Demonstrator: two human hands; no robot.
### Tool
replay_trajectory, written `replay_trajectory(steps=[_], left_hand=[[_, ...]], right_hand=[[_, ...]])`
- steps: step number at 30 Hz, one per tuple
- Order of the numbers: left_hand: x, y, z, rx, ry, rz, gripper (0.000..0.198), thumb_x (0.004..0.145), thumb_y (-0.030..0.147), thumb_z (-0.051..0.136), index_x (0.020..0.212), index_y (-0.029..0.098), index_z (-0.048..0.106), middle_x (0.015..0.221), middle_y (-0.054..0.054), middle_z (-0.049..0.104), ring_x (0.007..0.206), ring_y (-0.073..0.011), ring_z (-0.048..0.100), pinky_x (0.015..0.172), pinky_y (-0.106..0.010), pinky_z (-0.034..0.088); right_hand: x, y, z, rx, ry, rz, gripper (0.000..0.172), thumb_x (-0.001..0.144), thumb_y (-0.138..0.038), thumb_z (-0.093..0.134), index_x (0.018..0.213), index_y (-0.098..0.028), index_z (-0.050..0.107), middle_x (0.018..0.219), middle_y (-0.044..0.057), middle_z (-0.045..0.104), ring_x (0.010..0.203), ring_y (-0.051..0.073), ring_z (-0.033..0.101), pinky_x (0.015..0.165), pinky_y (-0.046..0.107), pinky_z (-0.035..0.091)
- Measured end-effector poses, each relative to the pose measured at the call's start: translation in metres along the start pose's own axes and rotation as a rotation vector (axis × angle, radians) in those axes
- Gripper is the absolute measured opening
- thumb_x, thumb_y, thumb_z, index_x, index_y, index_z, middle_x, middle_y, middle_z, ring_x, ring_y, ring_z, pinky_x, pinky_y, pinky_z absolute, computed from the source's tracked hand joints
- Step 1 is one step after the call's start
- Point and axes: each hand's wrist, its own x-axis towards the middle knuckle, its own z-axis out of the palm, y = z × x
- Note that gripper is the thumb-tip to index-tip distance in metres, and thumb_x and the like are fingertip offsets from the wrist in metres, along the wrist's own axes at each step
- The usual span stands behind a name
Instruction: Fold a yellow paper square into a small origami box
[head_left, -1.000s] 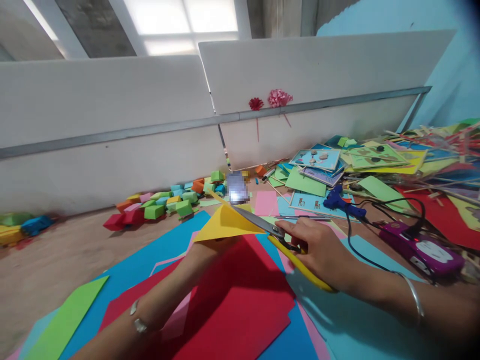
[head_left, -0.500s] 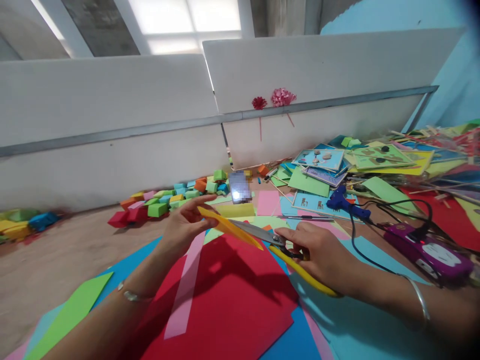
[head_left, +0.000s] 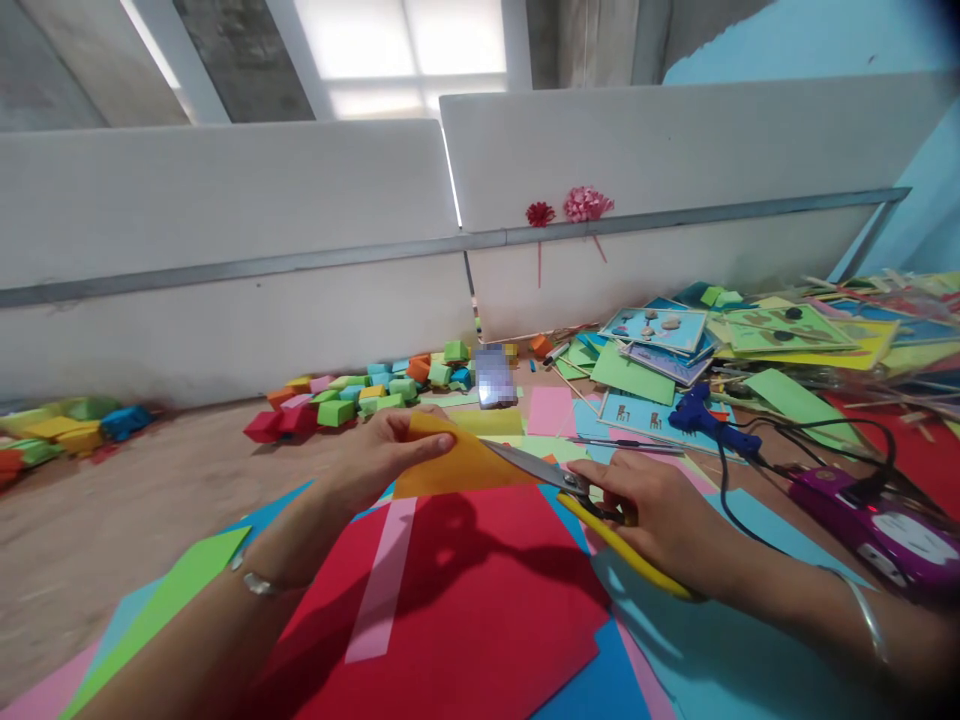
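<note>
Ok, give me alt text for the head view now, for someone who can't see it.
The left hand holds yellow paper, and the right hand holds scissors at its edge, above a large red sheet. Beyond lie small colored blocks, with a blue glue gun to the right.

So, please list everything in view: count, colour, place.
scissors: one, yellow-handled, right hand
held paper: one, yellow, left hand
large sheets: several, red and blue, below hands
strip: one, pink, on large sheets
paper blocks: many, multicoloured, along boards
blurred object: one, greyish, back centre
flowers: two, red and pink, at rail
glue gun: one, blue, right
power box: one, purple, far right
picture cards: several, multicoloured, back right
boards: two, white, back
window: one, white, top
bracelets: two, silver, wrists
left hand: one, bare, left of centre
right hand: one, bare, right of centre
</note>
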Motion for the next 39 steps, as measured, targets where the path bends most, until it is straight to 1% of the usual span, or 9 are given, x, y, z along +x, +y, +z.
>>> replay_trajectory(steps=[2,4,9,14,19,23,27,34,39], left_hand=[[-0.001,-0.001,0.000,-0.002,-0.012,-0.013,0.026,0.059,0.038,0.091,0.074,0.018,0.080,0.074,-0.008,0.076,0.065,-0.0207,0.069,0.059,-0.028,0.055],[-0.001,-0.002,0.002,-0.013,0.026,-0.044,0.030,0.059,0.040,0.092,0.076,0.018,0.081,0.073,-0.010,0.077,0.069,-0.0236,0.072,0.063,-0.030,0.057],[-0.002,-0.001,0.008,-0.058,0.139,-0.047,0.028,0.051,0.032,0.096,0.070,0.018,0.081,0.066,-0.009,0.076,0.070,-0.0261,0.073,0.063,-0.032,0.058],[-0.004,-0.001,0.011,-0.061,0.103,-0.064,0.024,0.053,0.028,0.094,0.071,0.019,0.081,0.066,-0.009,0.076,0.077,-0.0279,0.075,0.062,-0.031,0.059],[-0.004,-0.005,0.013,-0.020,0.099,-0.019,0.025,0.057,0.035,0.093,0.075,0.021,0.082,0.069,-0.008,0.077,0.077,-0.0261,0.075,0.066,-0.032,0.060],[-0.005,-0.007,0.014,-0.023,0.095,-0.007,0.031,0.060,0.041,0.091,0.082,0.021,0.083,0.078,-0.008,0.079,0.080,-0.0264,0.075,0.072,-0.035,0.061],[-0.005,-0.007,0.015,0.003,0.091,-0.020,0.034,0.059,0.043,0.092,0.083,0.021,0.083,0.080,-0.009,0.080,0.082,-0.0268,0.074,0.074,-0.036,0.061],[-0.005,-0.010,0.017,0.026,0.039,-0.023,0.035,0.058,0.044,0.092,0.083,0.021,0.083,0.077,-0.006,0.080,0.075,-0.0202,0.073,0.070,-0.027,0.059],[-0.007,-0.005,0.029,-0.019,0.050,-0.066,0.042,0.050,0.048,0.095,0.080,0.020,0.083,0.070,-0.004,0.079,0.064,-0.0144,0.070,0.060,-0.020,0.055]], right_hand=[[0.000,0.000,0.000,-0.007,-0.008,0.005,0.054,0.077,-0.005,0.068,0.127,-0.026,0.067,0.081,0.003,0.061,0.071,0.016,0.057,0.062,0.025,0.039],[0.000,0.001,0.000,-0.010,-0.009,0.000,0.053,0.076,-0.005,0.070,0.125,-0.025,0.067,0.080,0.003,0.061,0.071,0.017,0.057,0.063,0.025,0.039],[0.000,0.005,0.003,-0.018,0.039,-0.005,0.052,0.075,-0.007,0.071,0.123,-0.027,0.068,0.082,0.003,0.063,0.072,0.017,0.058,0.064,0.025,0.039],[0.000,0.005,0.003,-0.018,0.043,0.006,0.049,0.077,-0.008,0.068,0.122,-0.026,0.068,0.084,0.003,0.063,0.071,0.016,0.058,0.062,0.024,0.039],[0.001,0.003,0.001,-0.006,0.011,0.050,0.057,0.074,-0.005,0.067,0.126,-0.027,0.067,0.083,0.003,0.061,0.072,0.017,0.058,0.064,0.026,0.038],[0.001,0.001,-0.001,-0.002,-0.005,0.066,0.055,0.073,-0.004,0.065,0.124,-0.027,0.068,0.083,0.003,0.060,0.073,0.017,0.058,0.064,0.026,0.038],[0.001,0.000,-0.002,-0.003,-0.014,0.061,0.055,0.075,-0.005,0.065,0.126,-0.025,0.066,0.086,0.004,0.060,0.074,0.017,0.058,0.064,0.025,0.039],[0.002,-0.001,-0.003,-0.008,-0.037,0.068,0.051,0.076,-0.006,0.066,0.124,-0.024,0.067,0.088,0.005,0.059,0.073,0.017,0.057,0.064,0.026,0.039],[0.001,-0.003,-0.004,0.001,-0.048,0.083,0.053,0.078,-0.007,0.066,0.128,-0.025,0.065,0.088,0.005,0.059,0.075,0.018,0.057,0.065,0.027,0.039]])
